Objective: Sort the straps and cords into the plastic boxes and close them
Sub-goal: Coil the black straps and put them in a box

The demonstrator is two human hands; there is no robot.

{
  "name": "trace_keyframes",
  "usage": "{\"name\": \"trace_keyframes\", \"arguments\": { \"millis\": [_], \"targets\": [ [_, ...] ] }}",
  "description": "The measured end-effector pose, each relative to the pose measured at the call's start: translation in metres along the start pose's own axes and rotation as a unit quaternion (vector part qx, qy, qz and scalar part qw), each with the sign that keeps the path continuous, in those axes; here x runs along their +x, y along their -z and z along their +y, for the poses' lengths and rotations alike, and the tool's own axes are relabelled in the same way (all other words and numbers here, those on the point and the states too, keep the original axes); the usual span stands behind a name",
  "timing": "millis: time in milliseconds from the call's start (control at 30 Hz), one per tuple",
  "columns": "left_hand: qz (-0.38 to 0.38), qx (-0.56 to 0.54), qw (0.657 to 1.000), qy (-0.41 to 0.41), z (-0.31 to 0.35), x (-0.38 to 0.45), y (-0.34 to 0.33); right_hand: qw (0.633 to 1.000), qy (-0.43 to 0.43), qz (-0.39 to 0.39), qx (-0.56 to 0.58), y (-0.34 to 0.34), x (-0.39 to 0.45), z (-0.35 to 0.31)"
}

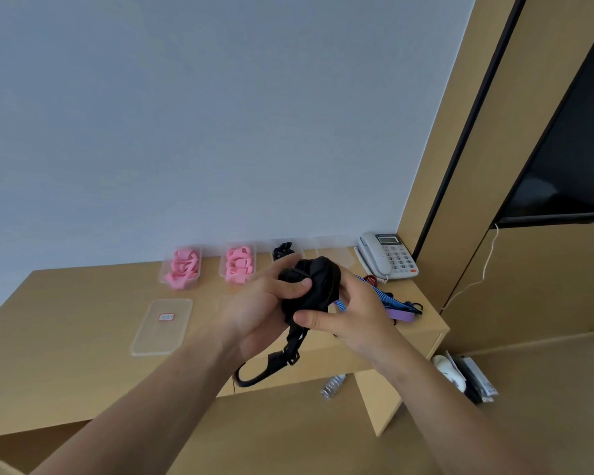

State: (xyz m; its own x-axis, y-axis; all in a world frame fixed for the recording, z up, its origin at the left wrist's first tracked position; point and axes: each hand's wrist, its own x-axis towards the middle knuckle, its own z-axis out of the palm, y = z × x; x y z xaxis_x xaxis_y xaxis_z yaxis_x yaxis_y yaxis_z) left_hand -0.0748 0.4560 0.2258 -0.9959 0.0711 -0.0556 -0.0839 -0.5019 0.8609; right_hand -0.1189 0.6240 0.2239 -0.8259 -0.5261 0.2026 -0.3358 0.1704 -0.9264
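Note:
Both hands hold a bundled black strap (pixel 318 286) above the wooden desk (pixel 83 337). My left hand (pixel 264 310) grips the bundle from the left, thumb on top. My right hand (pixel 354 313) pinches it from the right. A loose end with a buckle (pixel 282 361) hangs below the hands. Two clear boxes with pink straps (pixel 182 267) (pixel 239 264) stand open by the wall. A third box (pixel 283 251) holds black cords. A fourth clear box (pixel 335 253) is partly hidden behind the bundle. Blue and purple straps (pixel 396 308) lie at the desk's right end.
A clear lid with a red label (pixel 163 325) lies flat on the desk in front of the left pink box. A white telephone (pixel 388 255) sits at the back right corner. A plastic bottle (pixel 333 385) and slippers (pixel 451 371) lie on the floor.

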Motion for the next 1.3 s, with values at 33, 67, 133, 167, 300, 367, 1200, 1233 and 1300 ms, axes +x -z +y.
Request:
{"name": "trace_keyframes", "arguments": {
  "millis": [33,67,133,167,300,367,1200,1233,1300],
  "targets": [
    [0.006,-0.008,1.0,0.0,0.0,0.001,0.001,1.0,0.007,0.011,0.004,-0.001,0.001,0.001],
    [0.003,-0.011,1.0,0.0,0.001,0.001,0.001,1.0,0.01,0.017,0.015,-0.001,0.002,0.002],
    [-0.025,0.025,0.999,-0.005,0.003,-0.001,0.001,0.999,0.003,0.023,0.034,-0.002,0.002,0.002],
    [-0.044,0.059,0.997,-0.006,0.003,-0.002,0.001,0.999,0.0,0.024,0.038,-0.001,0.003,0.002],
    [-0.061,0.096,0.993,0.016,-0.009,-0.004,0.005,0.988,-0.025,-0.006,0.152,0.002,0.005,-0.002],
    [-0.05,0.116,0.99,0.06,-0.015,-0.004,0.008,0.972,-0.044,-0.023,0.23,0.005,0.007,-0.003],
    [0.021,-0.101,0.976,0.19,-0.019,0.009,0.006,0.895,0.285,0.063,-0.337,0.014,0.014,0.033],
    [0.015,-0.092,0.978,0.187,-0.018,0.009,0.006,0.896,0.274,0.042,-0.347,0.015,0.013,0.033],
    [0.013,-0.094,0.98,0.174,-0.016,0.009,0.009,0.901,0.24,-0.014,-0.361,0.016,0.01,0.031]
  ]
}}
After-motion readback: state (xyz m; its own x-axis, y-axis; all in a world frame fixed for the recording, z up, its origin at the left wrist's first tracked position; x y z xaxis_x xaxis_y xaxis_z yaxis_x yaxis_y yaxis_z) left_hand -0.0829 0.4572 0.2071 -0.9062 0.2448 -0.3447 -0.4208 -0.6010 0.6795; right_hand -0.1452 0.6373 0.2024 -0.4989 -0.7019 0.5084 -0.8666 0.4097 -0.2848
